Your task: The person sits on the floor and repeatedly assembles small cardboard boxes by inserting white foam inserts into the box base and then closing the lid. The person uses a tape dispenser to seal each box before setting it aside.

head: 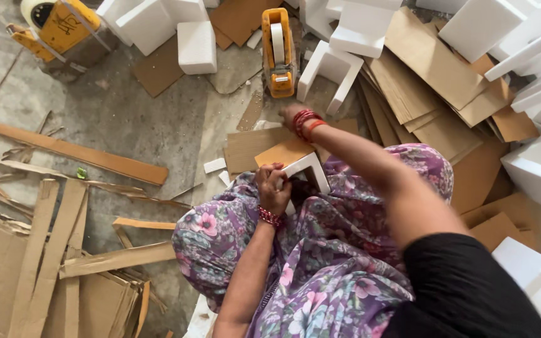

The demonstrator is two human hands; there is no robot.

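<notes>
We see a white, L-shaped corner piece of foam [306, 168] resting on our lap, on the purple flowered cloth over our knees. It is thick-walled, with flat, clean-cut faces; its bend points up and away from us, and one arm slopes down to the right. Its lower left part is hidden behind our left hand [272, 188], whose fingers [277, 168] curl over the edge of the left arm and grip it. Just beyond the foam lies a flat, tan piece of cardboard [283, 150], roughly rectangular, with its near edge tucked behind the foam corner so that the two look to be touching.
</notes>
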